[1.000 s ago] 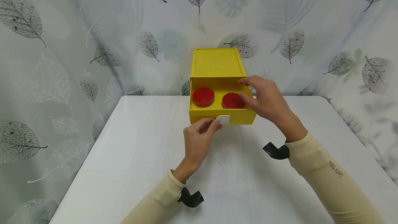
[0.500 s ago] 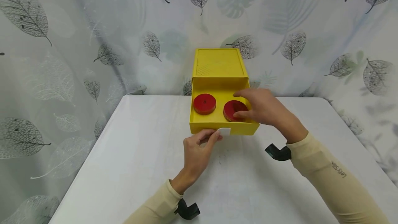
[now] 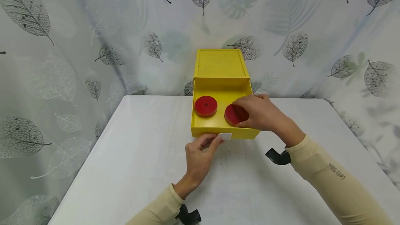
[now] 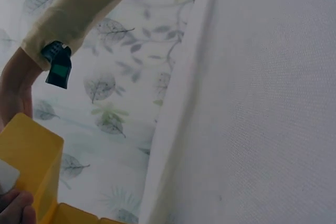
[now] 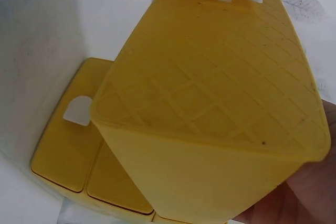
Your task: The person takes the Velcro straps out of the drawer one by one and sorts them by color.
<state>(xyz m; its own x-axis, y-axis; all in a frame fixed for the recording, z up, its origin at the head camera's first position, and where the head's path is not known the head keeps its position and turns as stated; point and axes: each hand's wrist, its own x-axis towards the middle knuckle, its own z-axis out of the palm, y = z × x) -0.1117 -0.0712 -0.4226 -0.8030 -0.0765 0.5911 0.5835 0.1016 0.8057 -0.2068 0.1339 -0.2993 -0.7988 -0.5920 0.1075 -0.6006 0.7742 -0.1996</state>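
Observation:
A yellow drawer point(image 3: 200, 128) stands pulled out of a small yellow drawer unit point(image 3: 221, 61). Its white handle point(image 3: 225, 136) is pinched between the thumb and fingers of my left hand point(image 3: 199, 157). Two thick red discs lie in the drawer. The left disc point(image 3: 206, 106) has a small centre hole. My right hand point(image 3: 260, 114) reaches in over the drawer's right side and grips the right disc point(image 3: 233, 114), fingers at its far edge and thumb at the near one. In the right wrist view the patterned drawer front point(image 5: 210, 77) hides the discs and most of that hand.
Another closed drawer with a white handle point(image 5: 79, 111) shows in the right wrist view. The unit stands at the back of a white-covered table point(image 3: 150, 141), against a leaf-patterned curtain point(image 3: 175, 27). A dark bracket point(image 3: 277, 156) sits on the right wrist.
The drawer has come further out toward me with my left hand on its handle. My right hand has lowered into it and closed around the right red disc.

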